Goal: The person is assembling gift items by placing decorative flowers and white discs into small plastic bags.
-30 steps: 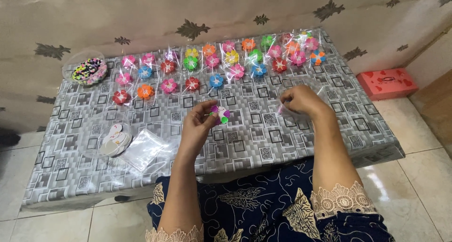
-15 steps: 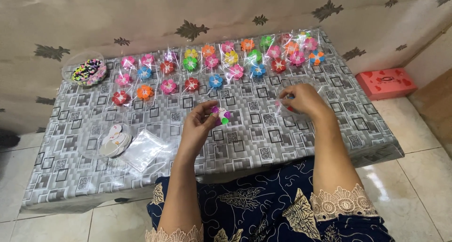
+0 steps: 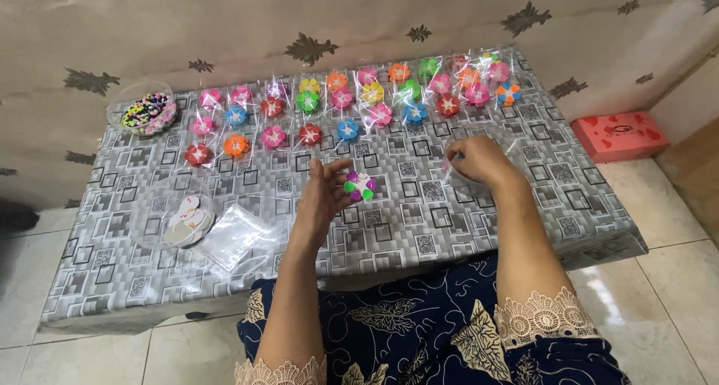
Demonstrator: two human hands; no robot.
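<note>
Left hand point(image 3: 323, 198) above grey-patterned table point(image 3: 524, 205)

Table cover point(image 3: 464, 220): glossy vinyl-looking sheet, grey block print, smooth, catches light. Flower pieces point(image 3: 341, 100) far side: bright plastic-looking, each in clear shiny film bag. Multicolour flower point(image 3: 360, 186) at left hand point(image 3: 323, 198): same glossy look. Right hand point(image 3: 479, 160) pinches thin clear film, crinkled. Clear bag stack point(image 3: 236, 234) near left: glossy. Red box point(image 3: 620, 135) right: matt card. Floor tiles point(image 3: 666, 280): glazed, reflective. Skirt point(image 3: 419, 332): printed cloth, lace cuffs.

Left hand point(image 3: 323, 194) half-open (fingers spread), right hand point(image 3: 478, 160) pinching.
</note>
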